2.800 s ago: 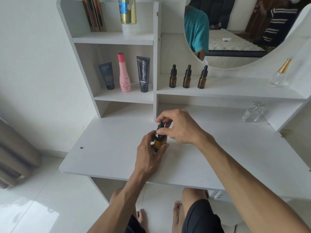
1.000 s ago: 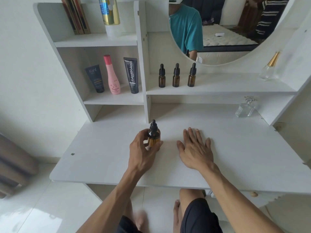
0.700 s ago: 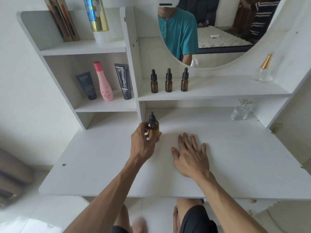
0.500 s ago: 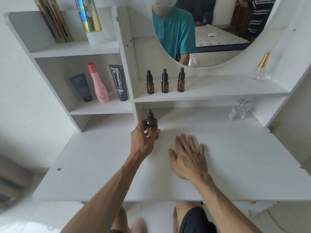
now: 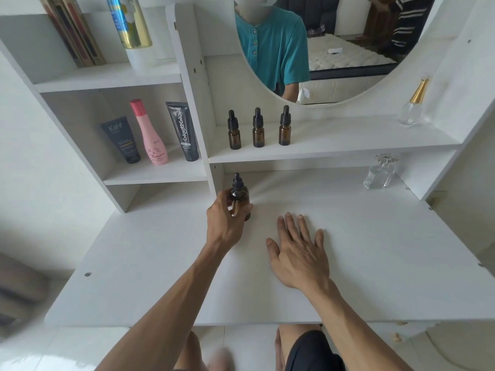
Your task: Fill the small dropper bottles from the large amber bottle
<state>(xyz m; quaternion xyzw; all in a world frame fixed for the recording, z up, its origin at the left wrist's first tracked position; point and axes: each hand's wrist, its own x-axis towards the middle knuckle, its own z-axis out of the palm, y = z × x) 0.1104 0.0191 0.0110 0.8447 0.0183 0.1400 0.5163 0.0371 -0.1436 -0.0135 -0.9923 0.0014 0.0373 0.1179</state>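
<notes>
One large amber bottle (image 5: 240,197) now stands upright far back on the bench (image 5: 375,250), just beside the shelf upright, dropper cap on. The left hand (image 5: 226,223) curls round its body; 2.8 s ago it sat nearer the front edge with the right hand at the cap. The right hand (image 5: 300,253) now lies flat, fingers spread, on the bench. Three small dropper bottles (image 5: 258,128) stand capped in a row on the shelf (image 5: 361,145) above. Judgement: filling looks finished, or not begun; liquid levels unreadable. Legible: "Kahf" on a dark tube (image 5: 122,139), "Tamara" on a pink bottle (image 5: 151,135), "Glad2Glow" on a black tube (image 5: 183,131).
</notes>
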